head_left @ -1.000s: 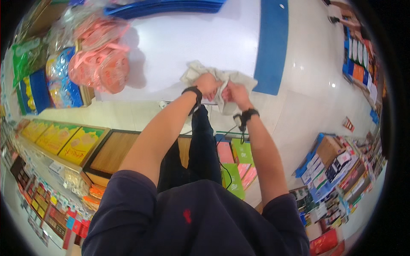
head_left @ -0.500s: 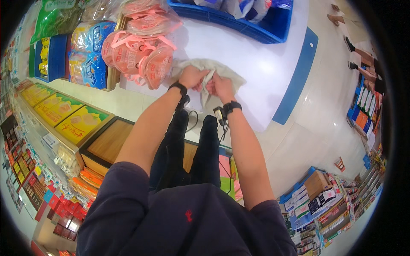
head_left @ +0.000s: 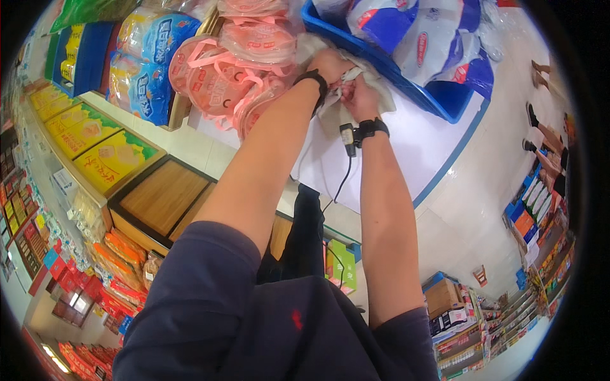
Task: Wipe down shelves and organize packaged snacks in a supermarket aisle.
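Beige cloth (head_left: 330, 119) gathered between two hands on a white tabletop (head_left: 397, 157)

Dark navy cotton fills the nearest part of the view: a short-sleeved shirt (head_left: 222, 305) with a small red mark on its front, and dark trousers (head_left: 305, 228) beyond its hem. Two bare forearms reach forward, a black band (head_left: 316, 81) around the left wrist and a black strap with a small device (head_left: 348, 136) on the right, a thin cable (head_left: 344, 184) hanging from it.

Past the wrists, the left hand (head_left: 330, 67) and the right hand (head_left: 360, 98) sit close together, knuckles bent, each clenched on a fold of the cloth; some fingertips are hidden. The cloth looks soft, limp and unpatterned. It is rumpled into creases between the fists, with one slack flap spreading toward the person and another showing beyond the left hand.

It lies between glossy pink bags (head_left: 213, 82) on the left and a blue bin (head_left: 346, 39) set at a slant on the right; whether it touches the bin is unclear. White-and-purple packages (head_left: 427, 47) are heaped in the bin.

Farther off to the right, pale floor tiles (head_left: 473, 216) run toward another person's legs (head_left: 540, 130) and stocked shelves.
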The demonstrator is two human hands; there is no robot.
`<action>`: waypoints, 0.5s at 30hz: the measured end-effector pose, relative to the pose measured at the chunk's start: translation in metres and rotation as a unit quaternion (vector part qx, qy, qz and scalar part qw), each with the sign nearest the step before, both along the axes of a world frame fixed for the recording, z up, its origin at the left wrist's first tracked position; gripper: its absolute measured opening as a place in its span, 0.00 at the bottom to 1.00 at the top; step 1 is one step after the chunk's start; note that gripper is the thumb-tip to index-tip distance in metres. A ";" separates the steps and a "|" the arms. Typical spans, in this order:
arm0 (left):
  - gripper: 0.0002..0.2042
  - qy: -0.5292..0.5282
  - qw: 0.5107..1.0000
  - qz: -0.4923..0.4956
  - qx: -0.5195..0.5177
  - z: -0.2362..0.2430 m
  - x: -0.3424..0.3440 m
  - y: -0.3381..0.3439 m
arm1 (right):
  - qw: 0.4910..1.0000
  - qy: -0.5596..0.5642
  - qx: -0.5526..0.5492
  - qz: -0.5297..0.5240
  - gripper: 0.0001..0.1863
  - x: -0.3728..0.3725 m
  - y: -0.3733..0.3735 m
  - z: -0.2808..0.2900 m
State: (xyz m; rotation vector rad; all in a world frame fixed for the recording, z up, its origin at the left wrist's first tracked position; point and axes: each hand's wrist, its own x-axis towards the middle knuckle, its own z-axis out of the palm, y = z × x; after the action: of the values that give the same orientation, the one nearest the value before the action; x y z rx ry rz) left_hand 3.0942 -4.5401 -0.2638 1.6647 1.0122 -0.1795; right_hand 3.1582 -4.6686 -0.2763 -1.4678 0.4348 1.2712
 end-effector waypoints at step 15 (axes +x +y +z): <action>0.29 0.024 0.998 0.036 0.048 -0.015 -0.003 -0.028 | 0.992 -0.073 0.013 0.098 0.22 0.012 -0.020 -0.003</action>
State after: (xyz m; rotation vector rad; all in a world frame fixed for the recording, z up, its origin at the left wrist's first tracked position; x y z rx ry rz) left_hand 3.0915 -4.5680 -0.2784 1.7150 1.1304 -0.1266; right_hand 3.1701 -4.6888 -0.2791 -1.6006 0.1793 1.3057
